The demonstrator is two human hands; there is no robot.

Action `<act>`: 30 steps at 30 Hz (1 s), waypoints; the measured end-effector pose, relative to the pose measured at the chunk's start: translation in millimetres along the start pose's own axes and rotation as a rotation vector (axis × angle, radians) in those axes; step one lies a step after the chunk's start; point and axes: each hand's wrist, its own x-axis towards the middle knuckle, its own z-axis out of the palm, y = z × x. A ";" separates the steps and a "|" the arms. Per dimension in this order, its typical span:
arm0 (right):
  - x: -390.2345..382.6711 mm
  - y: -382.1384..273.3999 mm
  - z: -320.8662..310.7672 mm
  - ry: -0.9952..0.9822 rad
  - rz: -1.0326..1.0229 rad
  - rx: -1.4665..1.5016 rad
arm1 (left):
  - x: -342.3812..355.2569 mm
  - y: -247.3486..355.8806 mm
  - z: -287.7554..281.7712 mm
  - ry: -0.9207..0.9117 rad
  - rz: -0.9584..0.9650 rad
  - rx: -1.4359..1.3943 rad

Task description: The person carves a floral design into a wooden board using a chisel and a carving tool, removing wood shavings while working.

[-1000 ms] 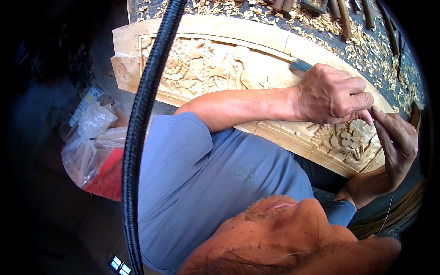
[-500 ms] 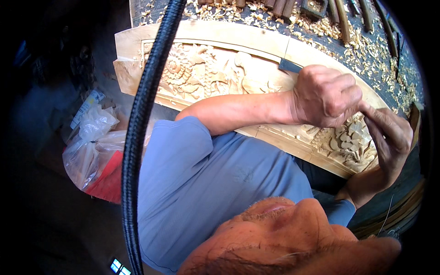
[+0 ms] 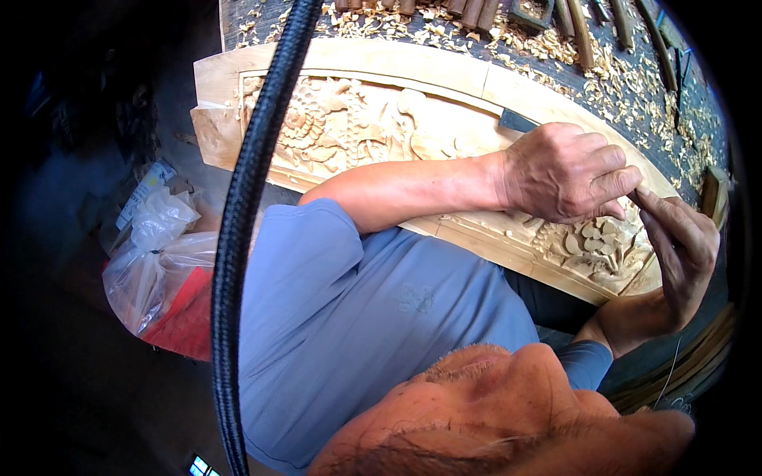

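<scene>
A carved wooden panel (image 3: 444, 71) with raised flowers and leaves lies across in front of me, its far border curved and plain. My left hand (image 3: 565, 170) is closed in a fist over the panel's right half. From behind its knuckles a dark, flat metal blade (image 3: 517, 121) sticks out along the inner edge of the border; its other end is hidden in the fist. My right hand (image 3: 684, 230) comes up at the right end, fingers long and pinched together, their tips meeting the left hand's fingertips. What the right fingers pinch is hidden.
Wood shavings (image 3: 635, 103) cover the dark bench (image 3: 548, 79) beyond the panel. Several wooden tool handles (image 3: 579, 36) and a small box-shaped block (image 3: 532, 12) lie at the back. A tied clear plastic bag (image 3: 159, 238) is at left. A black braided cable (image 3: 252, 182) crosses the view.
The blade has slid slightly right along the panel's border with my left hand. My left fingers have loosened and stretched a little toward the right hand. The whole view has shifted slightly.
</scene>
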 end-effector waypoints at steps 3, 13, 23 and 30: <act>1.0 2.5 5.0 0.017 -0.006 0.006 | 2.1 0.6 -5.9 -0.030 -0.028 0.015; 3.7 -1.1 7.6 0.016 0.000 -0.012 | 1.5 1.5 2.0 0.103 0.013 0.007; 11.6 -4.4 21.9 0.096 -0.005 0.033 | 1.6 1.8 -1.7 0.072 -0.011 0.105; 14.6 -7.3 24.6 0.046 -0.001 0.005 | -1.4 2.5 -15.1 -0.001 -0.052 0.102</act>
